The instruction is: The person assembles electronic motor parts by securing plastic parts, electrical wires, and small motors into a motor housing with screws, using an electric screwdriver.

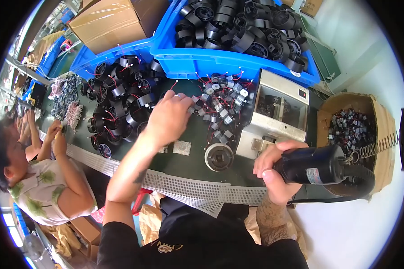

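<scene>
My right hand is wrapped around a black electric screwdriver, held nearly level, with a coiled spring and a thick black cable at its rear end. My left hand reaches over the bench between the black round housings and a heap of small grey motors with red wires. Its fingers are curled, and their tips hide whatever may be between them. A red wire with a white plug sticks up just beyond them. Between my hands, nearer me, stands a pale round fixture with a dark centre.
Beside the fixture is a cream metal box machine. A cardboard box of motors stands at right. Blue bins with black rings line the back. Perforated white strips edge the bench. At left, another person works.
</scene>
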A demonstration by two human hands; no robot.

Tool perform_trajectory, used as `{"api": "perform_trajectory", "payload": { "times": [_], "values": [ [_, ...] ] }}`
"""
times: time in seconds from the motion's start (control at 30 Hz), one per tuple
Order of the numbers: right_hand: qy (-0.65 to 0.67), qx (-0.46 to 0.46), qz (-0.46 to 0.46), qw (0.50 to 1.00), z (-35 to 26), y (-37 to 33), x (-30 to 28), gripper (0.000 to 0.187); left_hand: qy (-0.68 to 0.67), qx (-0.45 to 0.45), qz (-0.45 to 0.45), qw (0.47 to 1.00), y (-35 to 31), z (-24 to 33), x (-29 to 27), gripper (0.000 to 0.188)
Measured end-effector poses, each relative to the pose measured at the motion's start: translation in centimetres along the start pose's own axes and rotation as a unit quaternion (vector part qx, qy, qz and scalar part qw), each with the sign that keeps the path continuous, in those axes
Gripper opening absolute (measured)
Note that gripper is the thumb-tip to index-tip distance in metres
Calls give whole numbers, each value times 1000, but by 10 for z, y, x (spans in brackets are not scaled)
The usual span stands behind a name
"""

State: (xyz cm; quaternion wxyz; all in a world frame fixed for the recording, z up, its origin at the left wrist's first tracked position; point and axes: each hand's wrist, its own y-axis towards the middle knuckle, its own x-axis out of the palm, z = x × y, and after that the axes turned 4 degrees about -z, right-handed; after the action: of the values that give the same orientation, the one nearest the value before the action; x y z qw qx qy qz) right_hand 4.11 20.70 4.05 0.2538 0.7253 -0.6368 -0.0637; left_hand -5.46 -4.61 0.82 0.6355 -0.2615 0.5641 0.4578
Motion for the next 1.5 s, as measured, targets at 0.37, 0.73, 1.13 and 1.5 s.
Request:
{"api": "perform_trajectory", "payload": {
  "times": [0.37,0.73,1.13,1.5],
  "values": [
    [-18,-12,3,1000,3,2,-5,50,32,9,-65,997,-5,-2,15,28],
    [-7,4,25,1000,-1,2,-3,50,-116,-60,-79,988,-5,16,-9,27],
    [41,-14,14,999,3,2,-6,51,-189,198,-216,937,-15,67,-50,37],
    [71,-22,87,993,-12,5,-4,52,-324,153,-115,926,-8,59,-42,23]
  ]
}}
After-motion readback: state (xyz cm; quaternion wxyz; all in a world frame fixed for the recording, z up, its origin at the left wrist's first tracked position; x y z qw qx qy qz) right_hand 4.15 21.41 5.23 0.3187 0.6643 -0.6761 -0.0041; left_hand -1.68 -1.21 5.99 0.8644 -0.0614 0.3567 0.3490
